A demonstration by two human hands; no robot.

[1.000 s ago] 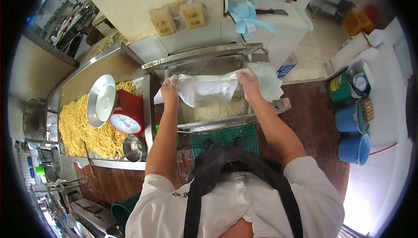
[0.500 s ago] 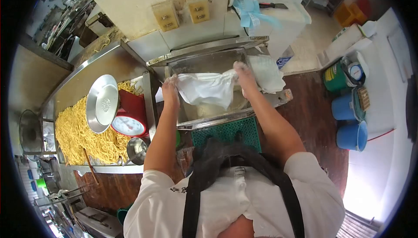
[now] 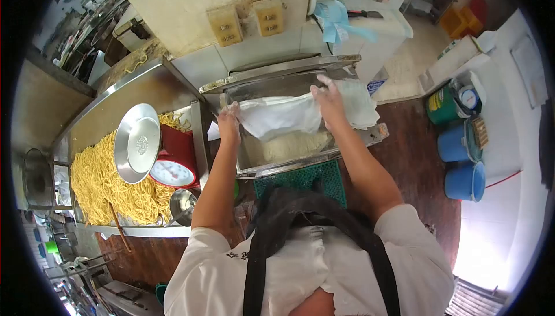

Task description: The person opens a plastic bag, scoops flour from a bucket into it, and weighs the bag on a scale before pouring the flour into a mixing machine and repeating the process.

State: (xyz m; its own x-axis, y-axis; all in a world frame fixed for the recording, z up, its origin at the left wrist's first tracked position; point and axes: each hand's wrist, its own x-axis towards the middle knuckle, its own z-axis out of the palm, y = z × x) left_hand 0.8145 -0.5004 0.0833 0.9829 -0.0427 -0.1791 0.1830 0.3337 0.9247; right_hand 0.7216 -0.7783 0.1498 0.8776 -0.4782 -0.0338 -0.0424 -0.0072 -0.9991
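Observation:
A thin white bag [image 3: 277, 116] is stretched crosswise above a metal tray [image 3: 245, 157], its lower edge sagging. My left hand [image 3: 229, 116] pinches the bag's left end at the tray's left side. At the right end, my right hand [image 3: 328, 101] grips the bag's edge, with a finger raised. Pale floury matter [image 3: 295, 145] lies in the tray below the bag. Beside my right hand is a stack of white bags [image 3: 357, 105] on the tray's right end.
To the left, a steel bin holds yellow noodles [image 3: 104, 177], with a red scale [image 3: 176, 148], its metal pan [image 3: 137, 142] and a ladle [image 3: 183, 205]. A green mat [image 3: 306, 180] lies below. Blue buckets [image 3: 465, 181] stand on the right.
The bag has been drawn out wider and flatter, showing more of the floury matter below. The fingers of my right hand have shifted. The view has tilted slightly.

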